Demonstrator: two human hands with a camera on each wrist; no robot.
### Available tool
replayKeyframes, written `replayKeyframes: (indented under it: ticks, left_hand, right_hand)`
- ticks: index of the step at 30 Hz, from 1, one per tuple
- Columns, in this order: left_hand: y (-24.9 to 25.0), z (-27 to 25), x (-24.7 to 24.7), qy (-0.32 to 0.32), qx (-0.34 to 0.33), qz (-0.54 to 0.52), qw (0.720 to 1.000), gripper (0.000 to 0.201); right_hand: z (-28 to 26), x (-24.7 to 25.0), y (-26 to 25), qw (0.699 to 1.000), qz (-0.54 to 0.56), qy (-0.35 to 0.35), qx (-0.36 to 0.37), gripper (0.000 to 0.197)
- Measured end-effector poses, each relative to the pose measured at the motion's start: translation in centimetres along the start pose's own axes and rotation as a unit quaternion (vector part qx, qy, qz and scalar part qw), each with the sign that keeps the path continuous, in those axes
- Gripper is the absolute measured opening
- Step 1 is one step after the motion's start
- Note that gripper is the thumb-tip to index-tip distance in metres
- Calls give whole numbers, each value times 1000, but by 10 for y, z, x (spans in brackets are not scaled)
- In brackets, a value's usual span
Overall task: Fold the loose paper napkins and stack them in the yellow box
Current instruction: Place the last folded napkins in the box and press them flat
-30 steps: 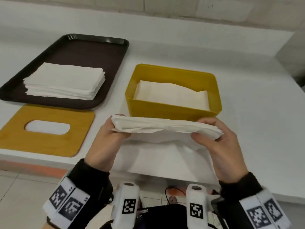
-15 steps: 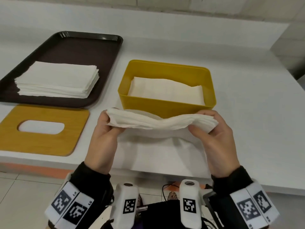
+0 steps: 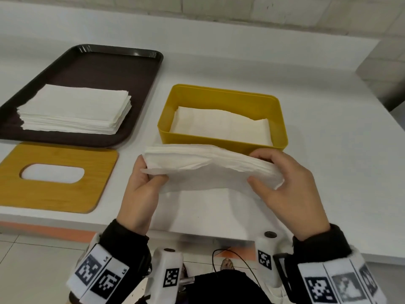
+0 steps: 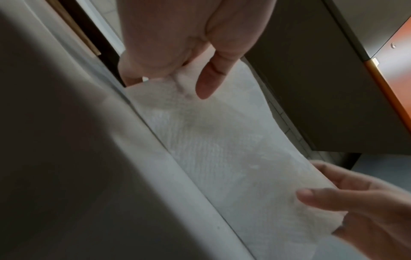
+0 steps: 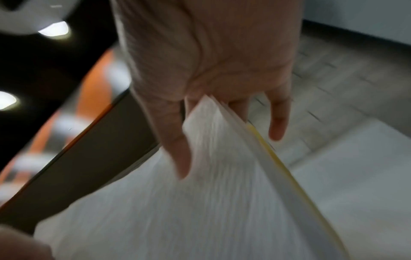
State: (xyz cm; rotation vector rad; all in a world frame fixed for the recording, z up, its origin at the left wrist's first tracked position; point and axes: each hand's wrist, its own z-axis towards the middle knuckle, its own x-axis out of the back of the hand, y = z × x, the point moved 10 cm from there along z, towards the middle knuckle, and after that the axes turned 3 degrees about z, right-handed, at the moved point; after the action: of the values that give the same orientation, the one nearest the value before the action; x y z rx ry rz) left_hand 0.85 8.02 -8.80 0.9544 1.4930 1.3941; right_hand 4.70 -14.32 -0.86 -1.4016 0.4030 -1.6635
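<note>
Both hands were closed on one bundle of napkins [image 3: 210,165]: the left hand [image 3: 142,189] pinched its left end between thumb and fingers, and the right hand [image 3: 289,185] clasped its right end, thumb underneath and fingers curled over the top. The bundle was held lifted above the front edge of the white desk [image 3: 328,172], just in front of the yellow box [image 3: 221,99] and partly covering the box's near wall in the head view. It was seen as a folded white wad of several thin layers, the stacked edges showing along its upper side, with a loose lower sheet sagging between the hands; a fine crinkled texture was visible on the paper in the left wrist view, where the hands [image 4: 177,44] were seen at either end. The right wrist view was blurred, though the layered edges could be made out beside the fingers [image 5: 278,123]. Inside the yellow box, folded napkins [image 3: 221,126] lay flat on the bottom. At the left rear of the desk, a neat stack of napkins [image 3: 74,110] rested on a dark brown tray [image 3: 114,69]. Near the front left edge, a wooden lid [image 3: 54,178] with an oval slot lay flat.
</note>
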Motion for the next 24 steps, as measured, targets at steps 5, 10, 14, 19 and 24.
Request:
replayKeyframes:
  ticks: [5, 10, 14, 19, 24]
  left_hand:
    - [2, 0, -5, -18, -7, 12, 1000, 29]
    - [6, -2, -11, -42, -23, 25, 999, 23]
    - [-3, 0, -10, -54, 7, 17, 998, 35]
    - [-13, 3, -10, -59, 49, -24, 997, 44]
    - [-5, 5, -9, -47, 24, -45, 998, 28]
  right_hand:
    - [9, -29, -40, 967, -220, -109, 70, 38]
    - [6, -74, -68, 927, -268, -238, 115, 26]
    - [7, -94, -68, 920, -288, -240, 113, 16]
    - [15, -96, -74, 910, -301, -254, 127, 25]
    - [24, -98, -77, 899, -322, -261, 139, 22]
